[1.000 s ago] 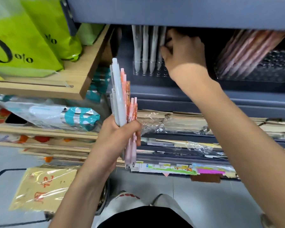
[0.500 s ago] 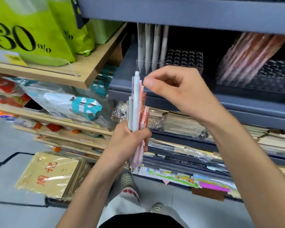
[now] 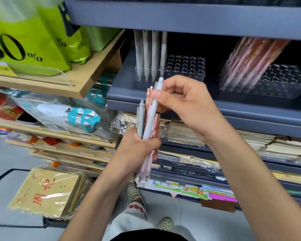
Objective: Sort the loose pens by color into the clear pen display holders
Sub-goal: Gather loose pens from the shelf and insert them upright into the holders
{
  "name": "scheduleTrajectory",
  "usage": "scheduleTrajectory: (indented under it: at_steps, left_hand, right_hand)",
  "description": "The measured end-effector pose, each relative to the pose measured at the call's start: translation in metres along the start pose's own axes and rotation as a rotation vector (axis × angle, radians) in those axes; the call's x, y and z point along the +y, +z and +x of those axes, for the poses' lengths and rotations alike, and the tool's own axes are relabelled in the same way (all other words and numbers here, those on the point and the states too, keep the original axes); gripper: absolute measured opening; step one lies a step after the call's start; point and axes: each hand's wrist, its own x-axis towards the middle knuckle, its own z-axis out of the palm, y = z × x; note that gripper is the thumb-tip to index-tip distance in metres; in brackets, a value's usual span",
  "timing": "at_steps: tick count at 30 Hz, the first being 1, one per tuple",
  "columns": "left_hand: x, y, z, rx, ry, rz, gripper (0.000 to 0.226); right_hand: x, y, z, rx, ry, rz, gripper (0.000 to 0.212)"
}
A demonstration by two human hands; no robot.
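**Grey pen pinched, its holder just behind**

The right hand (image 3: 186,105) pinches the top of a pale grey plastic pen (image 3: 150,119). The pen stands nearly upright in the pink-and-grey pen bundle (image 3: 143,168) that the left hand (image 3: 137,148) grips. The clear plastic pen holder (image 3: 186,65) lies farther, behind the right hand.

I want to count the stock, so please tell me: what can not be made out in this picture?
- Head view: the number of pens in the bundle. They overlap, the left hand covers their middle, and the right hand pinches one pen.
- Head view: the tops of the grey pens in the left holder. The upper shelf cuts them off.
- Head view: the number of pink pens in the right holder. They are blurred.
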Motion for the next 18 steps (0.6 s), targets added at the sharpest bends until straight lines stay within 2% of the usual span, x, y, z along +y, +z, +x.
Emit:
scheduleTrajectory:
  at_steps: [4,7,11,15,18]
  left_hand:
    - [0.008,-0.005,0.008,0.003,0.021,-0.046,0.015]
    - [0.013,-0.009,0.013,0.001,0.026,-0.061,0.024]
    - [0.015,-0.015,0.014,-0.013,0.023,-0.053,0.027]
    - [0.014,-0.022,0.013,-0.002,0.002,-0.071,0.012]
    - [0.015,-0.026,0.016,0.012,-0.006,-0.067,0.01]
  right_hand:
    - [0.006,0.006,0.003,0.065,-0.071,0.109,0.008]
    - [0.007,0.012,0.007,0.096,-0.12,0.184,0.003]
    - [-0.002,0.003,0.021,0.311,-0.081,0.454,0.007]
    - [-0.008,-0.011,0.035,0.448,-0.103,0.415,0.006]
    - [-0.008,-0.017,0.045,0.526,-0.164,0.367,0.008]
